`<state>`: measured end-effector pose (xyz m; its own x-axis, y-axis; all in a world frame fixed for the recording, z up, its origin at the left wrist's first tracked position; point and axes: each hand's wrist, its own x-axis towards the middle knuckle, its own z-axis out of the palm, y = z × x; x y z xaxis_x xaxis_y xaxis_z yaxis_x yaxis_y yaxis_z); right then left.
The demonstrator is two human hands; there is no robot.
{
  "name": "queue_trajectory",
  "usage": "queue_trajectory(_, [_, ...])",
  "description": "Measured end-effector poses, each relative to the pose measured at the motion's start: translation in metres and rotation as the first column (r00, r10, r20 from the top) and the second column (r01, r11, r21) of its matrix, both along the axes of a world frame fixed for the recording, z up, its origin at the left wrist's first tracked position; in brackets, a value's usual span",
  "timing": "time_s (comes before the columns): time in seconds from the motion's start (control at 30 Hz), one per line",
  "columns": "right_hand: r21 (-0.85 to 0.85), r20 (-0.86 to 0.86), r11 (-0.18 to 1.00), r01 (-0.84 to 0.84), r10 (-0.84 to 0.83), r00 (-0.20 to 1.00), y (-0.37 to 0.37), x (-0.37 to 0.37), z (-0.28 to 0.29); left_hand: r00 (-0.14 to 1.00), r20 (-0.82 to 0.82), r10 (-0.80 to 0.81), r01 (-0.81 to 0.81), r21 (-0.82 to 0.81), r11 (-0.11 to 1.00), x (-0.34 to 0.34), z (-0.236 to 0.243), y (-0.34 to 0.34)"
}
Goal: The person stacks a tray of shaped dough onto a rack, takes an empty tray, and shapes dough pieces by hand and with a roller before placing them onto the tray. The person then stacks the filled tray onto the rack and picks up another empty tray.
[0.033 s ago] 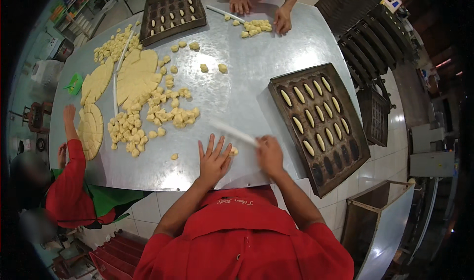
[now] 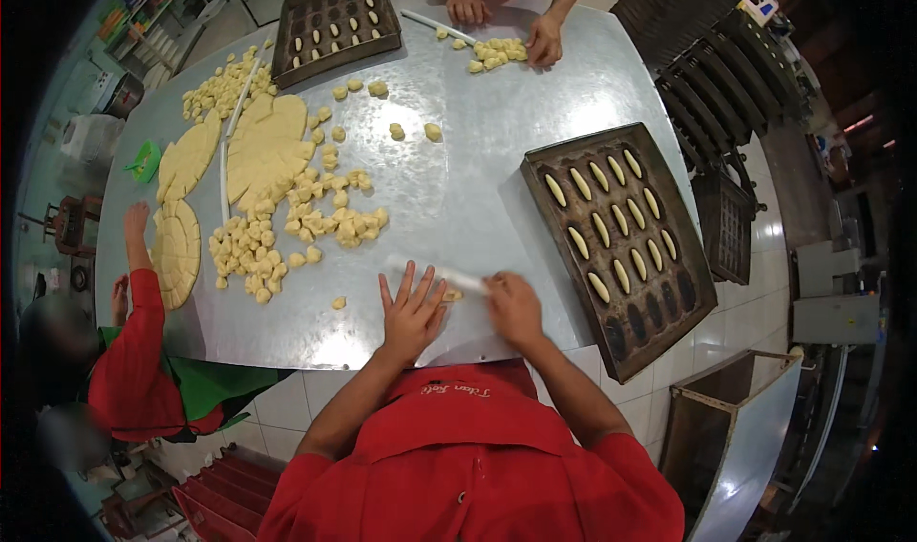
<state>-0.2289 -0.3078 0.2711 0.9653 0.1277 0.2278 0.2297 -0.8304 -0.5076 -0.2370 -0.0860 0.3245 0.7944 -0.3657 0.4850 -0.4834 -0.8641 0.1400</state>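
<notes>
Near the table's front edge my left hand lies with its fingers spread, beside a small dough piece. My right hand is closed on one end of a white rolling pin. The pin reaches left past my left fingertips and is smeared by motion at its far end. Part of the dough piece shows between my left hand and the pin; I cannot tell whether the pin touches it. On my right stands a dark baking tray with rows of slim dough rolls in its hollows; several near hollows hold none.
Cut dough sheets and heaps of dough pieces cover the table's left. Another tray stands at the far left. A co-worker's hands rest by dough at the far edge; another person's arm reaches in from the left.
My right hand has shifted slightly left and nearer, bringing the rolling pin closer to the dough piece and my left fingers. My left hand stays almost in place.
</notes>
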Motion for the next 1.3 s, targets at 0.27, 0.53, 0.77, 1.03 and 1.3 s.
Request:
queue_trajectory(0.27, [-0.138, 0.058, 0.972, -0.192, 0.202, 0.978, 0.032, 0.031, 0.016, 0.913, -0.403, -0.068, 0.103, 0.067, 0.992, 0.041, -0.013, 0.017])
queue_trajectory(0.53, [-0.187, 0.069, 0.97, -0.155, 0.17, 0.983, 0.034, 0.027, 0.015, 0.955, -0.295, 0.01, 0.028, 0.125, 0.992, 0.049, -0.021, 0.01])
queue_trajectory(0.77, [-0.001, -0.031, 0.947, -0.322, 0.322, 0.946, 0.01, -0.013, -0.003, 0.949, -0.307, -0.074, 0.075, -0.011, 0.997, -0.016, -0.011, 0.009])
queue_trajectory(1.03, [-0.229, 0.121, 0.957, -0.178, 0.21, 0.97, 0.037, 0.044, 0.015, 0.924, -0.368, -0.104, 0.04, -0.179, 0.983, 0.027, -0.03, -0.011])
queue_trajectory(1.3, [0.146, 0.105, 0.932, -0.331, 0.318, 0.942, 0.042, -0.03, 0.013, 0.859, -0.447, -0.25, 0.224, -0.112, 0.968, -0.036, -0.027, 0.017])
